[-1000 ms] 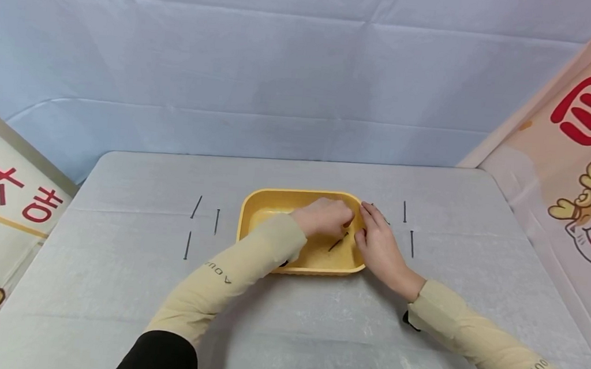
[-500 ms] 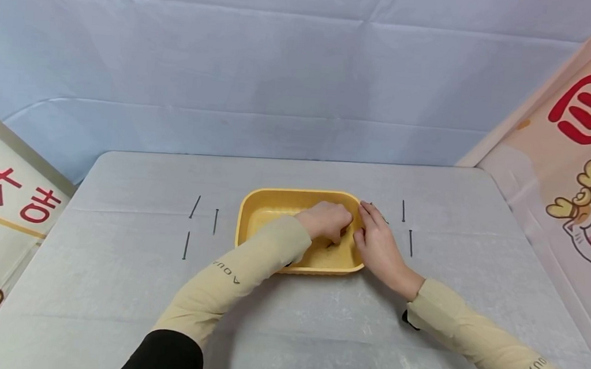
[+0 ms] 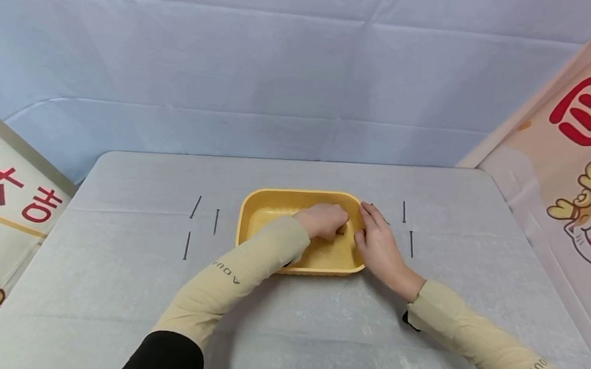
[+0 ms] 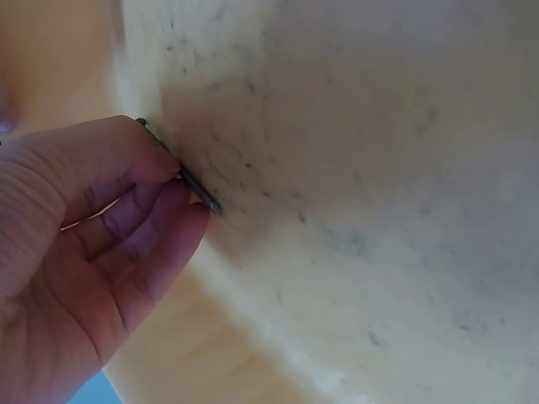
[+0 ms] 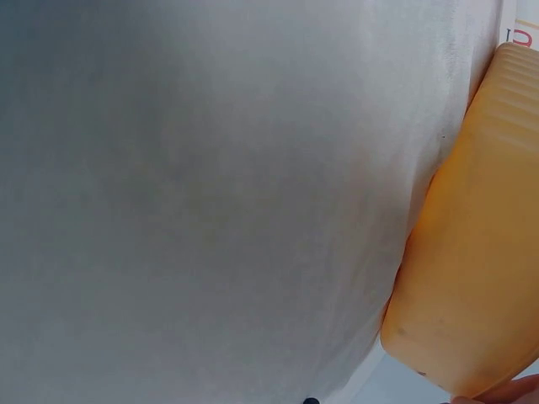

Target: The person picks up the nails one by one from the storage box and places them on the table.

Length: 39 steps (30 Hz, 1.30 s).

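Observation:
Inside the yellow plastic tray (image 3: 263, 202), my left hand (image 3: 324, 218) pinches a dark nail (image 4: 198, 189) between thumb and fingertips, close over the tray's scuffed bottom. Both ends of the nail stick out past the fingers in the left wrist view; from the head it is mostly hidden by the hand. My right hand (image 3: 381, 246) rests at the tray's right rim, its fingers fairly straight and lying along the edge, the thumb reaching over to the inner side. Only a bit of the fingers (image 5: 509, 392) shows at the tray's corner in the right wrist view.
Left of the tray lie three nails (image 3: 187, 245) on the grey-covered table (image 3: 315, 336). Two more nails (image 3: 411, 244) lie to the right, and a dark sliver shows behind the right hand. A pale cloth backdrop (image 3: 303, 81) rises behind; printed panels (image 3: 587, 190) flank both sides.
A nail that lay visible on the tray bottom is now covered by my left hand, which has moved slightly down onto it and pinches it. My right hand has stayed at the rim.

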Motion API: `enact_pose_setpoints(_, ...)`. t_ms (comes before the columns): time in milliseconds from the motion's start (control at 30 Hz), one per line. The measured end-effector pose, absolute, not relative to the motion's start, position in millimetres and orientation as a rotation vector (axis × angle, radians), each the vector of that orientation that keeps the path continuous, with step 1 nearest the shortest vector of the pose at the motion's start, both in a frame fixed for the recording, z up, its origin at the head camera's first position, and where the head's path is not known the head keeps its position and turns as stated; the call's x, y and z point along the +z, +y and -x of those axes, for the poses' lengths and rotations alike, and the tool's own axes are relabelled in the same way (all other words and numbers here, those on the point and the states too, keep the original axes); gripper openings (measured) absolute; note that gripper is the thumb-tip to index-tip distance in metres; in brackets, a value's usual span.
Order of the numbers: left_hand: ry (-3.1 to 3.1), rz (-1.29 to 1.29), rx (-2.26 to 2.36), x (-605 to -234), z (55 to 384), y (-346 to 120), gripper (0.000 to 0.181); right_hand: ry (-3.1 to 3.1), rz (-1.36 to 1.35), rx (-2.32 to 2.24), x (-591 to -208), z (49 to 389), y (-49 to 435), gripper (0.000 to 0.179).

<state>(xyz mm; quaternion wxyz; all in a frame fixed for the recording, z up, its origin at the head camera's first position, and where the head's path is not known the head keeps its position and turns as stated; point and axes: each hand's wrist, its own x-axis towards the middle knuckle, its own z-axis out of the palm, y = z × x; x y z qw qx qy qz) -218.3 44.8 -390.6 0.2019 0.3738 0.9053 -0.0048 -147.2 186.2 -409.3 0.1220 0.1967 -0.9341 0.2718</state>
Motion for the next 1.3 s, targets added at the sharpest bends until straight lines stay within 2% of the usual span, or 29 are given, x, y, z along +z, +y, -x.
enact_pose_setpoints(433, 2.526, -1.037, 0.005, -386, 216, 40, 0.016, -2.729, -0.567, 0.801, -409, 146, 186, 0.047)
enact_pose_setpoints(1300, 2.573, -1.213, 0.022, -353, 213, 35, 0.006, -2.726, -0.571, 0.816, -408, 146, 187, 0.048)
